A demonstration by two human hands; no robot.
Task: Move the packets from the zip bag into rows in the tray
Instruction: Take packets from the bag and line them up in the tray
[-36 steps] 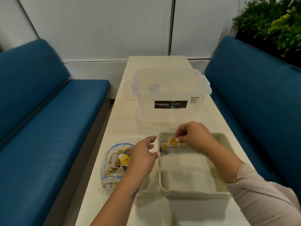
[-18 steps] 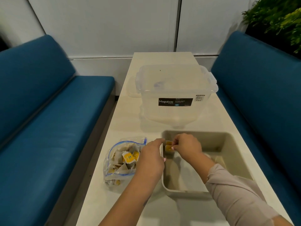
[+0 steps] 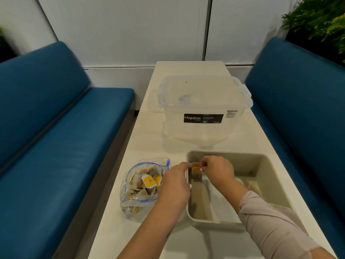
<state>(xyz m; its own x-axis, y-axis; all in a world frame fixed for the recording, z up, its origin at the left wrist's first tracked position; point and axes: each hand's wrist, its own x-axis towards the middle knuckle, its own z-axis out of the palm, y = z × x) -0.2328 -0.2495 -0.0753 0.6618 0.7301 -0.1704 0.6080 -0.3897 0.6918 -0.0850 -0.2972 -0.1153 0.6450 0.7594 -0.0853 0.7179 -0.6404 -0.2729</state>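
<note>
Benches (image 3: 56,131): blue upholstered, one on either side of the table.
Table (image 3: 147,146): long, pale top, running away from the camera.
Storage box (image 3: 203,107): clear, lidded, "Megabox" label, just beyond the tray.
Tray (image 3: 274,176): beige, near right of table, floor mostly bare.
Zip bag (image 3: 138,186): open, just left of tray, holds many packets.
Right hand (image 3: 218,170): inside the tray's far-left corner, fingertips pinching a packet.
Left hand (image 3: 175,186): over tray's left rim, forefinger extended to the packets; gripping nothing.
Packets in tray (image 3: 196,168): two yellow, upright in the far-left corner, touching.
</note>
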